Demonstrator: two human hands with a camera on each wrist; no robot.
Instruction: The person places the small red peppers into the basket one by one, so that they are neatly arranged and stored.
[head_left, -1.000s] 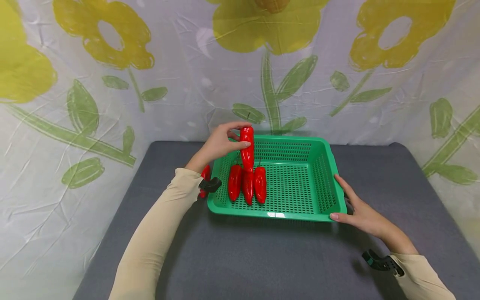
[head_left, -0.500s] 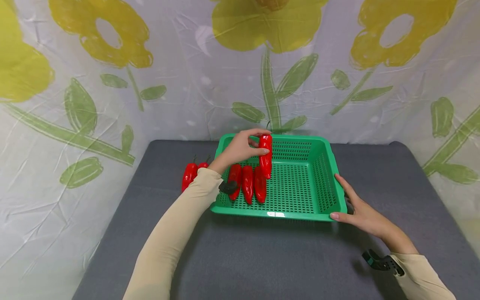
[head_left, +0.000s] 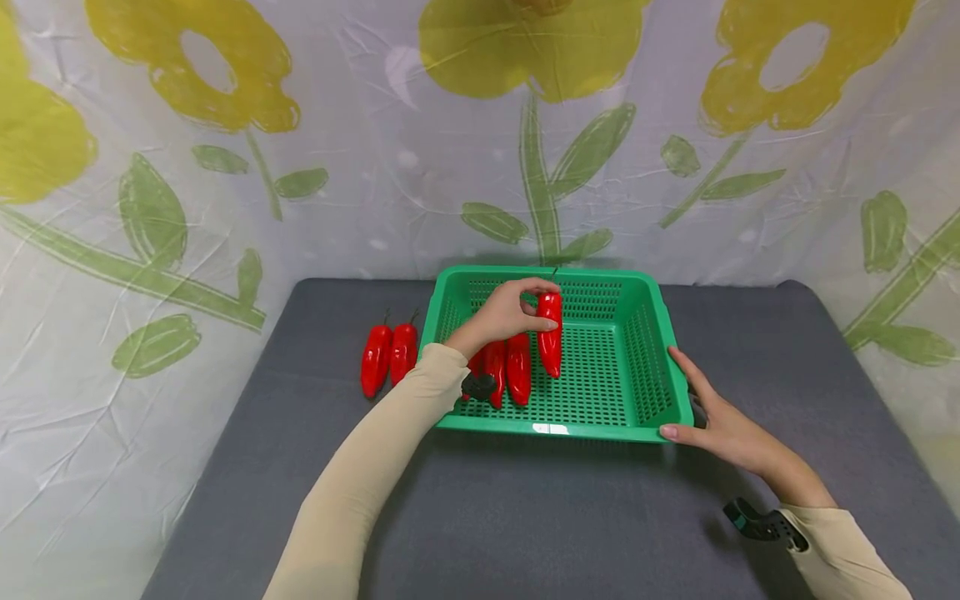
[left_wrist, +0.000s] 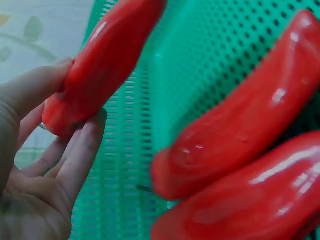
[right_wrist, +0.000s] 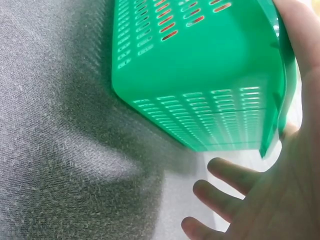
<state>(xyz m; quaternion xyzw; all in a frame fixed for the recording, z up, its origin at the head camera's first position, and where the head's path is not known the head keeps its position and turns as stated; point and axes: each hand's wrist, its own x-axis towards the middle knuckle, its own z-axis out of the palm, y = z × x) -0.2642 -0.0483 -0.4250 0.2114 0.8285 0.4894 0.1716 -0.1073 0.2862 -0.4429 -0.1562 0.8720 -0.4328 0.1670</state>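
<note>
My left hand (head_left: 504,312) pinches a glossy red chili pepper (head_left: 551,340) near its stem end, thumb on one side and fingers on the other. Tip down, the pepper hangs inside the green basket (head_left: 551,430). In the left wrist view, the held pepper (left_wrist: 100,70) is beside two peppers lying in the basket. My right hand (head_left: 723,429) rests at the basket's near right corner with thumb and index finger at the rim. Its other fingers (right_wrist: 217,200) extend straight and spread beside the basket wall in the right wrist view.
Inside the basket, a row of red peppers (head_left: 518,371) lies at the left, partly hidden by my left wrist. Two more peppers (head_left: 376,360) lie on the dark grey table (head_left: 540,517) left of the basket. A flower-printed cloth (head_left: 360,167) hangs behind.
My left hand has carried the pepper to the right and lower, past the row in the basket. Two peppers left of the basket have come into fuller view. The right hand stays put.
</note>
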